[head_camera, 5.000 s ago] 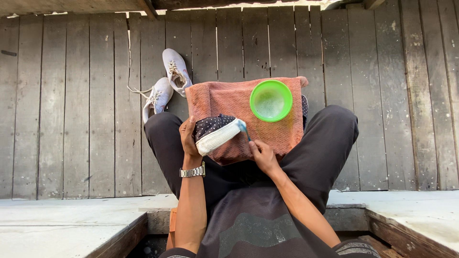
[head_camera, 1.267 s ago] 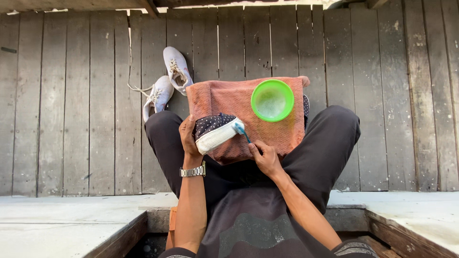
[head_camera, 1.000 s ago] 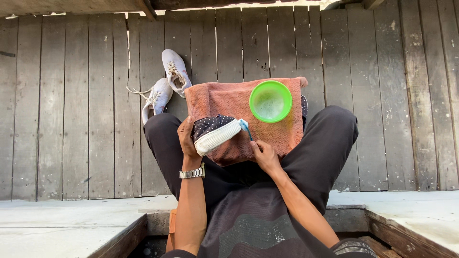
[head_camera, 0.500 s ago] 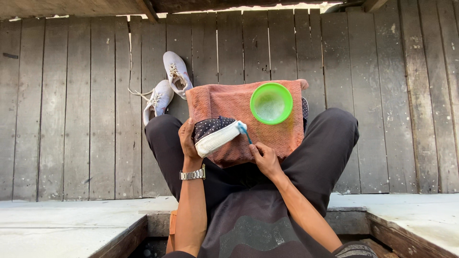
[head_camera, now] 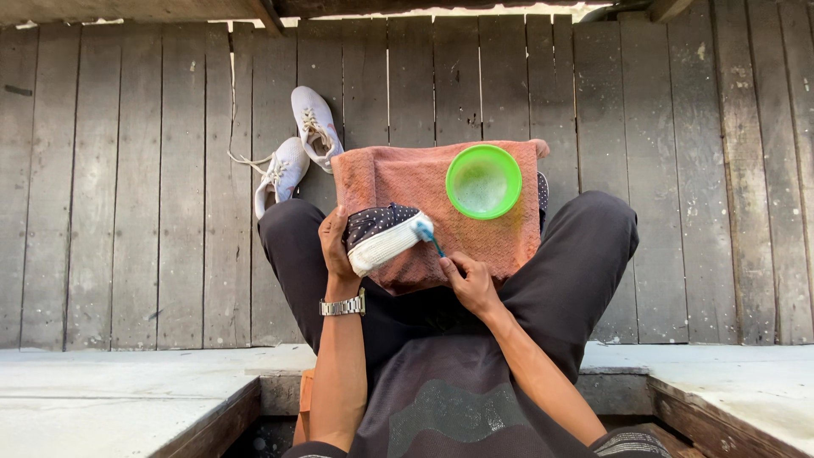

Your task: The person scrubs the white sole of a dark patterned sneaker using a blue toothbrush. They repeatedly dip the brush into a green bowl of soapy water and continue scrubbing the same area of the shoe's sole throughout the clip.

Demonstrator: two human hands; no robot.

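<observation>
Little has changed since half a second ago: a dark dotted shoe (head_camera: 386,240) with a white rubber sole is still gripped over the lap by the left hand (head_camera: 336,246), fingers closed around it. A blue toothbrush (head_camera: 428,233) is pinched in the right hand (head_camera: 469,282), bristles against the sole. A round green bowl (head_camera: 484,181) of cloudy liquid sits on a nubby pink towel (head_camera: 398,180); white sneakers (head_camera: 297,148) lie on the plank floor (head_camera: 127,187).

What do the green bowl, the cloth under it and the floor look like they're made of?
Green bowl: probably plastic, going by its bright even colour and smooth thin rim. Cloth: woven or terry textile, orange-pink, with a nubby matte surface and soft edges. Floor: weathered grey wooden planks, unfinished, with visible grain and gaps.
</observation>
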